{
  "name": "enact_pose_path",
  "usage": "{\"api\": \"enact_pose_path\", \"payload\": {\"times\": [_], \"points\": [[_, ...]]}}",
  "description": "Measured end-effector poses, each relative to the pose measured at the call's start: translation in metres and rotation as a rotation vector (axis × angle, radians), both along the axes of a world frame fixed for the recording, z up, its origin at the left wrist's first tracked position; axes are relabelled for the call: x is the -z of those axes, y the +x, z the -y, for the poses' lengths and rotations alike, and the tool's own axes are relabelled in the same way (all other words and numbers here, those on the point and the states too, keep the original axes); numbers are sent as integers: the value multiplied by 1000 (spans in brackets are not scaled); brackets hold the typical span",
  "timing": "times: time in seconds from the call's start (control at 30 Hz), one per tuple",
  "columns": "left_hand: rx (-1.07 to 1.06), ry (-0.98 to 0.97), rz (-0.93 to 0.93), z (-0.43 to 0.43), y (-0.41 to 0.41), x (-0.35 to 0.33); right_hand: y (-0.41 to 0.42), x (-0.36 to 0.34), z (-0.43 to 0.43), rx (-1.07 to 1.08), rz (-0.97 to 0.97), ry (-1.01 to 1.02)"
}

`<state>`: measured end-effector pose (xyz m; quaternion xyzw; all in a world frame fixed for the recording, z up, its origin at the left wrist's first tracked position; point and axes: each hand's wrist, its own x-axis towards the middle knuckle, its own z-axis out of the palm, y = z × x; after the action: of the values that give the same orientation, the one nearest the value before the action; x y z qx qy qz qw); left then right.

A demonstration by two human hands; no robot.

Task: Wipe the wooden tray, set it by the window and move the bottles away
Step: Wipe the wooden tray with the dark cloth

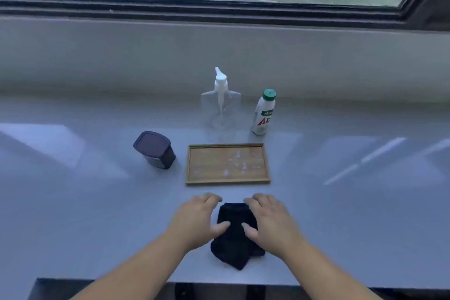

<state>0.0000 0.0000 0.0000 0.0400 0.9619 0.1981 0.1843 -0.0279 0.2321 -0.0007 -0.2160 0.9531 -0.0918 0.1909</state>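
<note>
both hands, left hand point(197, 218) and right hand point(270, 220), rest flat and unclenched on the black cloth point(235, 234); the wooden tray point(227, 163) lies just beyond (long side left-right), equally near both.

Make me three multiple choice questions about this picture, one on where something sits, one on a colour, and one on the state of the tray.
1. Where does the dark jar stand relative to the wooden tray?
A. Left of it
B. Inside it
C. Right of it

2. What colour is the cap of the white bottle?
A. Red
B. Green
C. Black

3. What state is the tray in?
A. Covered by the black cloth
B. Spotted with pale droplets
C. Turned upside down

Answers: 1 A, the jar stands apart from the tray's left edge. 2 B, a green cap tops the bottle. 3 B, pale spots dot the tray, and the cloth lies nearer, between both hands.
</note>
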Motion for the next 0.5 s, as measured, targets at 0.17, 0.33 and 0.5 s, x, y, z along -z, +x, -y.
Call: {"api": "enact_pose_path", "payload": {"times": [0.17, 0.33, 0.5], "points": [[165, -23, 124, -4, 18, 30, 27, 30, 13, -86, 98, 66], [258, -83, 49, -5, 15, 48, 37, 42, 27, -20, 43, 76], [159, 80, 40, -7, 7, 48, 43, 48, 39, 66, -17, 87]]}}
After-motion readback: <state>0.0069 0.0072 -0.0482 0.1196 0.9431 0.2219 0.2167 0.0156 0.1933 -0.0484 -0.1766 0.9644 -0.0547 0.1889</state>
